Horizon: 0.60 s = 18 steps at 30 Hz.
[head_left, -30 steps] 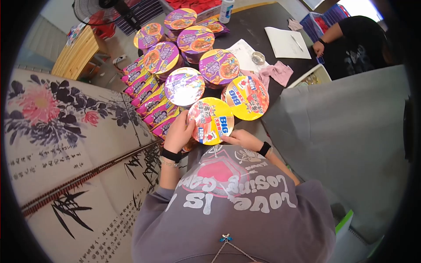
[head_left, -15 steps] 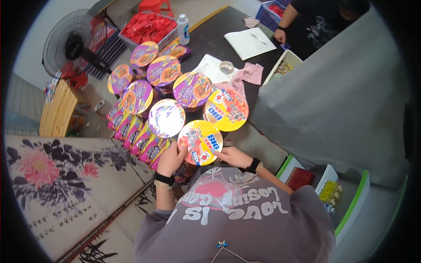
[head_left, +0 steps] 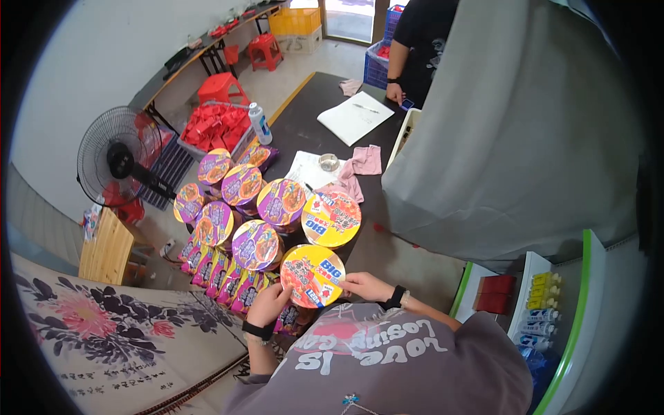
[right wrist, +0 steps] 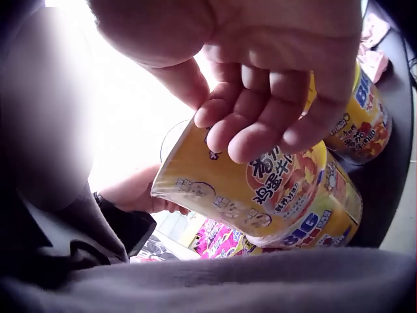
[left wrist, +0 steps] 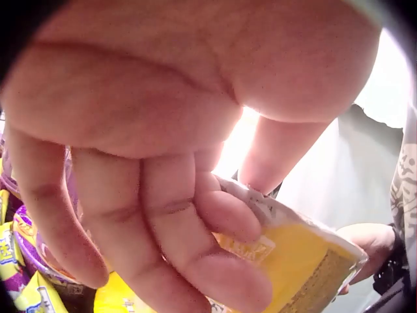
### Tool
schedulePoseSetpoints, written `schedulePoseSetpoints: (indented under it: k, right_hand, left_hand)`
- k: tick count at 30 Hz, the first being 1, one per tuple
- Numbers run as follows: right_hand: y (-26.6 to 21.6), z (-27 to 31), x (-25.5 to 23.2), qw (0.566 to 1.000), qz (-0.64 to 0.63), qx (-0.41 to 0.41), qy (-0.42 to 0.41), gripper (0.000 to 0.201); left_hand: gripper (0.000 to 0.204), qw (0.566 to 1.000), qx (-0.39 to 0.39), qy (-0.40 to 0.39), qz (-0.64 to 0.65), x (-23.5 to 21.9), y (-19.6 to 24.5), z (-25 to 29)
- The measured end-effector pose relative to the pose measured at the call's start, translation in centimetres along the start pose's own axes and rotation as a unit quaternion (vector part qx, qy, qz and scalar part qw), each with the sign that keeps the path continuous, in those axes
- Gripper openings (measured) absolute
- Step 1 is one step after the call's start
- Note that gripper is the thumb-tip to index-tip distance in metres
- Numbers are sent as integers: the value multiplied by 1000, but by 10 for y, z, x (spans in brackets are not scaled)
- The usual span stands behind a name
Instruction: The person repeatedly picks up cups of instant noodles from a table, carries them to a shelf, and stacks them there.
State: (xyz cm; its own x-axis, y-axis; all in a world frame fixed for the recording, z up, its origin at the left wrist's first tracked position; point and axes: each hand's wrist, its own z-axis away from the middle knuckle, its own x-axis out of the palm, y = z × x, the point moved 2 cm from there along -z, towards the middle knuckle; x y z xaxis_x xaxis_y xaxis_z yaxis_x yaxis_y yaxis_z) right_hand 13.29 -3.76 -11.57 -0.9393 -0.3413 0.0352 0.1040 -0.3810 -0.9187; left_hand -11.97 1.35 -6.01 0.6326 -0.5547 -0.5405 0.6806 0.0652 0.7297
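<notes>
Close to the body, both hands hold a yellow noodle tub by its rim, its printed lid facing up. The left hand grips its left edge, thumb on the lid; the right hand pinches the opposite edge. In the left wrist view, the left hand's fingers curl against the yellow side of the tub. The right wrist view has the right hand with thumb and fingers on the tub's side. A second yellow tub stands just beyond, with several purple tubs to its left.
Pink-purple packets lie at the left of the dark table. Farther back are a notebook, pink cloth and a bottle. A fan stands left, a grey curtain hangs right, and another person stands beyond.
The head view has tilted up and shifted, showing more of the room and the shelves at right. Both hands keep their hold on the yellow tub, which appears lower in the view.
</notes>
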Motion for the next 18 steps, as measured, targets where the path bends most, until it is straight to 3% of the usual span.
schedulePoseSetpoints:
  k: [5,9,10,11,18]
  right_hand:
    - [25,39,-9,1000,3,-12,3,30]
    - [40,90,-31,999,-35,-6,15,29]
    - [42,105,-36,998,-61,-12,28,29]
    - [46,121,-42,998,-41,-2,47,28]
    - [114,229,-71,977,-119,-16,175,30]
  left_hand:
    - [39,999,35,-2,14,32,14,15]
    - [40,993,70,0,-93,65,61,24]
    - [40,990,82,-10,-114,72,77,25]
    - [40,993,83,-63,-52,85,81,20]
    - [37,963,173,-161,-133,180,153,9]
